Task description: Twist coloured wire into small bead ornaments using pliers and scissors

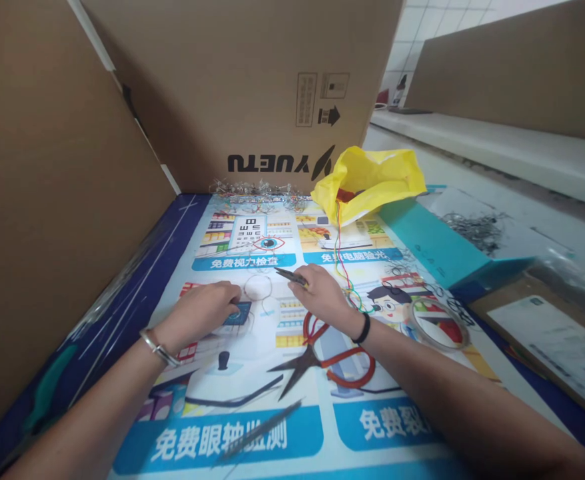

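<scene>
My left hand (pixel 205 310) is closed, palm down, with thumb and fingers pinched at a thin wire (pixel 258 297) that curves in a faint loop between my hands. Most of its grip is hidden under the fingers. My right hand (pixel 322 293) is closed around small pliers (pixel 290 275), whose dark jaws point left towards the wire. Below my right wrist lie scissors (pixel 300 365) with red-orange handles, blades spread apart. A red, yellow and green cord (pixel 340 250) runs down from a yellow bag (pixel 372 183) to beside my right hand.
A printed sheet (pixel 302 443) covers the table. Large cardboard (pixel 252 80) stands behind and on the left. Tangled wire pieces (pixel 257 193) lie at the back. A tape roll (pixel 440 323), a turquoise box (pixel 452 243) and a labelled parcel (pixel 557 347) are on the right; thin strands lie left.
</scene>
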Available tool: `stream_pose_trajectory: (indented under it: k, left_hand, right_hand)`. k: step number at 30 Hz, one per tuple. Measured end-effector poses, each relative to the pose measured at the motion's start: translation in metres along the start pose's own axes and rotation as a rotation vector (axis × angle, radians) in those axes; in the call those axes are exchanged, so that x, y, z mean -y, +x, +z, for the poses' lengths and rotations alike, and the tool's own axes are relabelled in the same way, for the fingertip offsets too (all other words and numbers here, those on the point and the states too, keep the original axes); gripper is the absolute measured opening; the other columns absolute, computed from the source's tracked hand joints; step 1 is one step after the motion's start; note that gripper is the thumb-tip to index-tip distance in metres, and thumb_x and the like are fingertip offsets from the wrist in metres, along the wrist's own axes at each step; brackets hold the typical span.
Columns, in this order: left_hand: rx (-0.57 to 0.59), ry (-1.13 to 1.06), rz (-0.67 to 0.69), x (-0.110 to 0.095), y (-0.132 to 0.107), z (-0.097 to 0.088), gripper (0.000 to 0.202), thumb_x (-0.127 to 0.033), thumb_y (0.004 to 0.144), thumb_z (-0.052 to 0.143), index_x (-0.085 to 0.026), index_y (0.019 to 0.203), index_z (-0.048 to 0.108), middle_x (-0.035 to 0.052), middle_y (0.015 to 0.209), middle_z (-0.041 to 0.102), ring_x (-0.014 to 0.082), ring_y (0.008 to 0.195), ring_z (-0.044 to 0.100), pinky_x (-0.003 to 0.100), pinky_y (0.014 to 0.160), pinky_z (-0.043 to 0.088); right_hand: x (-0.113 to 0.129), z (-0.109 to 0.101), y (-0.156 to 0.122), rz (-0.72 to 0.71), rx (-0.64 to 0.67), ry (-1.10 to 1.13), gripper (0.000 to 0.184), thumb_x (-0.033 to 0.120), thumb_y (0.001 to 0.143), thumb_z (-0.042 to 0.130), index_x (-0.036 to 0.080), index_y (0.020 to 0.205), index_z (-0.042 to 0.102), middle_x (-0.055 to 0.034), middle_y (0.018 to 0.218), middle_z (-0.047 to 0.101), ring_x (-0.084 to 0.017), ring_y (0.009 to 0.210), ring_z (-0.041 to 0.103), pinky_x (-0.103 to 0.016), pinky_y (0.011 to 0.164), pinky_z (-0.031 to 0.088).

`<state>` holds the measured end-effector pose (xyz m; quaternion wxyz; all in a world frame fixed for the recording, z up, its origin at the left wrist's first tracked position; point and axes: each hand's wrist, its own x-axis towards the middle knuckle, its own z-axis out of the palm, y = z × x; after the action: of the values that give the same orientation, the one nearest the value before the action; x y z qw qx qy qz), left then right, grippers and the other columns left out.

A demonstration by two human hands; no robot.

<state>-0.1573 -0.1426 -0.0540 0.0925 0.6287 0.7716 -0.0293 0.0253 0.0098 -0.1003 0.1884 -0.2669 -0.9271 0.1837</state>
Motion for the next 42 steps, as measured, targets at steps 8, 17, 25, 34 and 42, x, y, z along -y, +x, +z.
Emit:
stream_pose_trajectory:
  k: [8, 17, 25, 34, 42]
  left_hand:
    - [0.052, 0.051, 0.035, 0.002, 0.002, 0.006, 0.021, -0.020, 0.084, 0.034, -0.019, 0.075, 0.053, 0.0090, 0.087, 0.065, 0.0229, 0.074, 0.060, 0.030, 0.059, 0.032]
    - [0.038, -0.012, 0.001, 0.008, -0.002, -0.006, 0.021, -0.025, 0.085, 0.034, -0.021, 0.076, 0.052, 0.0048, 0.073, 0.064, 0.0204, 0.064, 0.057, 0.028, 0.055, 0.030]
    - [0.016, -0.200, 0.106, 0.011, -0.003, -0.011, 0.023, -0.026, 0.083, 0.041, -0.023, 0.078, 0.063, 0.0019, 0.078, 0.066, 0.0175, 0.072, 0.056, 0.025, 0.061, 0.034]
    - [0.052, -0.338, 0.036, 0.005, -0.006, -0.021, 0.020, -0.029, 0.080, 0.044, -0.020, 0.070, 0.059, -0.0011, 0.066, 0.059, 0.0133, 0.059, 0.049, 0.023, 0.052, 0.029]
    - [0.016, -0.503, 0.025, 0.002, -0.010, -0.025, 0.014, -0.026, 0.077, 0.044, -0.020, 0.071, 0.054, -0.0022, 0.063, 0.057, 0.0134, 0.058, 0.048, 0.023, 0.053, 0.032]
  right_hand:
    - [0.000, 0.001, -0.001, -0.014, 0.027, -0.037, 0.015, 0.030, 0.085, 0.048, 0.019, 0.087, 0.058, -0.0034, 0.082, 0.057, -0.016, 0.082, 0.050, -0.025, 0.073, 0.034]
    - [-0.001, 0.001, -0.001, -0.044, 0.057, -0.058, 0.027, 0.045, 0.079, 0.058, 0.019, 0.087, 0.059, -0.0033, 0.082, 0.056, -0.018, 0.083, 0.050, -0.026, 0.073, 0.034]
    - [0.002, 0.001, -0.002, -0.077, 0.136, -0.148, 0.030, 0.048, 0.078, 0.058, 0.019, 0.086, 0.061, -0.0044, 0.082, 0.055, -0.018, 0.083, 0.049, -0.027, 0.072, 0.034]
    - [0.010, -0.001, -0.007, -0.083, 0.168, -0.255, 0.025, 0.042, 0.077, 0.060, 0.020, 0.087, 0.061, -0.0056, 0.085, 0.057, -0.020, 0.084, 0.050, -0.029, 0.075, 0.034]
    - [0.015, -0.011, -0.007, -0.069, 0.257, -0.224, 0.014, 0.030, 0.081, 0.053, 0.019, 0.083, 0.062, -0.0047, 0.080, 0.059, -0.017, 0.080, 0.054, -0.025, 0.069, 0.036]
